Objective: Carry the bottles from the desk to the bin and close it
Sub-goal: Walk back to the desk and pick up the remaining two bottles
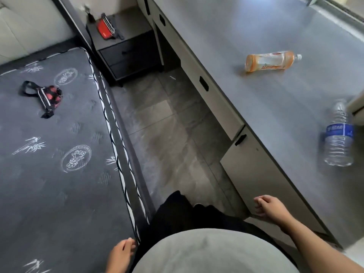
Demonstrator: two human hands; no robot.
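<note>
**Grey desk, two bottles waiting on it**

Grey laminate is what we are looking down on: the desk (246, 36) is running along our right side, and we are placing everything else against it. Across the tiled floor from the desk, the dark mattress (59, 154) is filling our left side, and the black nightstand (126, 50) is standing at the desk's far end. On the desk top, the orange bottle (272, 61) is lying on its side towards the far part, and the clear water bottle (339, 134) is lying nearer us, well apart from it.

We are judging that the carrying is not yet begun. Our right hand (269, 208) is hanging just off the desk's front edge, fingers loosely curled and holding nothing. Our left hand (121, 254) is hanging by the mattress edge, relaxed and empty too. No bin is showing. Next we are needing to reach up onto the desk for the water bottle, then the orange one.
</note>
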